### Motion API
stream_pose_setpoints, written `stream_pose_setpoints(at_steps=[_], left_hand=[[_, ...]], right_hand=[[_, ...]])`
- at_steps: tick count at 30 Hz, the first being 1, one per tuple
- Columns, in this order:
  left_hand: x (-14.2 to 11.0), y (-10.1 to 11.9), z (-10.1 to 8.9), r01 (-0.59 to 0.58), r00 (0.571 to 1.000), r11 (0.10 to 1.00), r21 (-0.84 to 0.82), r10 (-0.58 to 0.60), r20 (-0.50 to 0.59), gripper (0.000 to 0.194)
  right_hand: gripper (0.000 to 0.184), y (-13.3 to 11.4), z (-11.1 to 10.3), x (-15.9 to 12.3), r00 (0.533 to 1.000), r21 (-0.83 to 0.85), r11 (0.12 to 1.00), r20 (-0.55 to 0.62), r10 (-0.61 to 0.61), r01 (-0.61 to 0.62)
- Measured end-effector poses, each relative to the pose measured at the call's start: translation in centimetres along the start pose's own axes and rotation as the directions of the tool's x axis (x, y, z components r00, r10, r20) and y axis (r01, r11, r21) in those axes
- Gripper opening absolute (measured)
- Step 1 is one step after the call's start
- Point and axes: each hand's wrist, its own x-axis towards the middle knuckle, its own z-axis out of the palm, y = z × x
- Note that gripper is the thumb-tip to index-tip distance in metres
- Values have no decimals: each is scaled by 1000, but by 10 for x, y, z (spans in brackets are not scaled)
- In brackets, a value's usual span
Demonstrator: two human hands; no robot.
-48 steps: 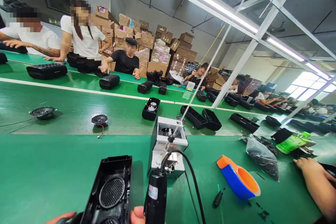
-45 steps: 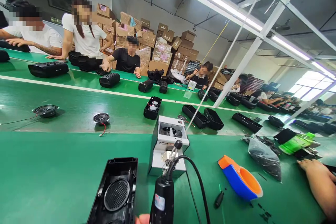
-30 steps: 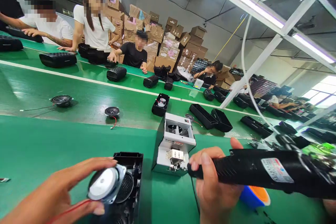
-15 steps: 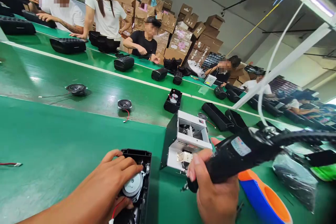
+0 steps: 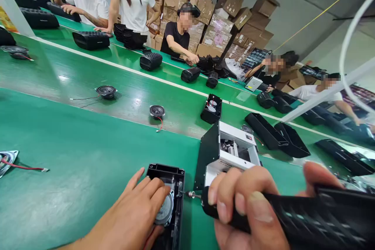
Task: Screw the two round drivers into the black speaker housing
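My left hand (image 5: 131, 207) reaches over an open black speaker housing (image 5: 165, 170) at the bottom middle, its fingers curled round the edge of a round speaker driver (image 5: 165, 211) seated inside. The hand covers part of the driver and of the housing. My right hand (image 5: 249, 207) is wrapped around a black electric screwdriver (image 5: 319, 218), which lies nearly level. The bit (image 5: 191, 194) points left, with its tip at the housing's right wall by the driver's edge. Whether a screw sits on the tip I cannot make out.
A screw feeder (image 5: 211, 156) stands just behind the screwdriver. Loose speaker drivers (image 5: 157, 111) with wires lie on the green bench and line. Another housing (image 5: 211, 108) and long black shells (image 5: 265, 133) lie farther back. Several co-workers (image 5: 178, 35) sit or stand across the line.
The screwdriver has swung from beside the screw feeder's front to the housing, its bit now pointing left. My left hand stays on the driver. The view has shifted, so the background sits farther right.
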Motion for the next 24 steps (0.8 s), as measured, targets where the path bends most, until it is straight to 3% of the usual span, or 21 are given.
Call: stream_pose_setpoints(at_steps=[3,8,15,24], left_hand=[[-3,-3,3,-16,1000,999,-30,15,-18,65],[-5,-2,8,-13,996,999,-50,9,-92,55],[4,8,0,30,998,999,22,-31,51,55],[0,-3,6,1,1000,998,67,-3,27,60]], right_hand=[[54,21,4,-2,999,-9,1000,43,25,-25],[47,42,8,-6,993,-61,993,59,106,-102],[49,51,9,-10,979,-86,979,70,189,-183],[48,64,4,-17,981,-155,974,80,176,-163]])
